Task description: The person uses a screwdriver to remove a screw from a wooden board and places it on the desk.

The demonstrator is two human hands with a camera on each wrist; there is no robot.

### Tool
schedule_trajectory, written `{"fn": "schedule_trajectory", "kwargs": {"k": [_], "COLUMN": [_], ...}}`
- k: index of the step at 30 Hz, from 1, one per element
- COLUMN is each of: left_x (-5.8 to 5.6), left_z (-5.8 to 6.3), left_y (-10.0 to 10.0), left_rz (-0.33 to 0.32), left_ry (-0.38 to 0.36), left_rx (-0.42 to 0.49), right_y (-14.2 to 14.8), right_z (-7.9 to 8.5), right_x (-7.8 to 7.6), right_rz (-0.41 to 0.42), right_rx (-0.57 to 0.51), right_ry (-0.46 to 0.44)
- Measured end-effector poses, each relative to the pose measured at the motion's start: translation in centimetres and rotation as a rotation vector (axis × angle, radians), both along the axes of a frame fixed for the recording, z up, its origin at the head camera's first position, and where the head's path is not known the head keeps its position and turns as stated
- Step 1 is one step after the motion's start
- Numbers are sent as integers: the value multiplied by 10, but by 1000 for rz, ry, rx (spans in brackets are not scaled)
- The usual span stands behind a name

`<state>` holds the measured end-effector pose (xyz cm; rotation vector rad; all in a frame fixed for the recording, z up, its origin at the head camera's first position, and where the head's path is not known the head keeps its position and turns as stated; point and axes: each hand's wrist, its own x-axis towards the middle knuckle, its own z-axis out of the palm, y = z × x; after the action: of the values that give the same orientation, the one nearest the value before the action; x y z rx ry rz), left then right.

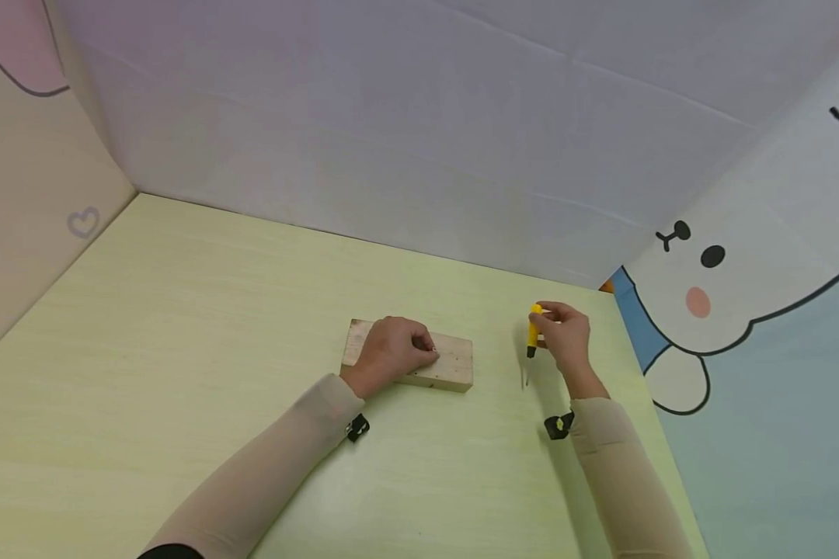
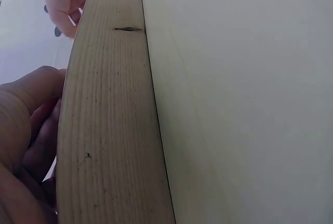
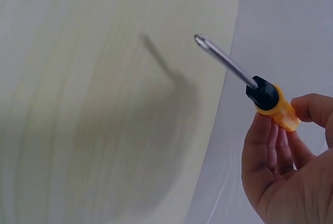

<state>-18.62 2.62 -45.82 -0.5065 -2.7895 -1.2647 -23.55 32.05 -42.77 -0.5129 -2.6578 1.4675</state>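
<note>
My left hand [image 1: 395, 347] is over the top of a pale wooden block [image 1: 454, 361], thumb and fingertips brought together. A tiny bright piece [image 1: 434, 349] shows at those tips; its kind is too small to tell. In the left wrist view the block [image 2: 109, 104] hides part of the fingers [image 2: 39, 88]. To the right of the block, my right hand [image 1: 565, 335] holds a screwdriver [image 1: 534, 334] by its yellow and black handle, above the table. The right wrist view shows its metal shaft [image 3: 229, 62] pointing away from the fingers, tip free.
The block lies flat on a light yellow-green table [image 1: 217, 334]. A pale wall sheet [image 1: 363, 140] rises behind the table's back edge, and a printed cartoon sheet [image 1: 762, 388] stands along the right side. Small black devices [image 1: 558, 425] are worn at both wrists.
</note>
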Motion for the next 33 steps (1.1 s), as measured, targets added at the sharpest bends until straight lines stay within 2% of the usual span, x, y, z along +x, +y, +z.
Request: {"fn": "schedule_trajectory", "kwargs": {"k": [10,20,28,33], "left_x": [0,0,0,-1], "left_z": [-3,0,1,5], "left_y": [3,6,8,10], "left_rz": [-3,-28,-29,-33], "left_ry": [11,47,48,39], "left_rx": [54,10,33,82], "right_y": [4,10,12,15], "right_z": [-7,-11,-12,-13], "right_x": [-1,-1,0,-1], "right_rz": [95,101,111,117], "right_rx": [37,51,49,58], "right_ry": [-104,-126,-142,-138]}}
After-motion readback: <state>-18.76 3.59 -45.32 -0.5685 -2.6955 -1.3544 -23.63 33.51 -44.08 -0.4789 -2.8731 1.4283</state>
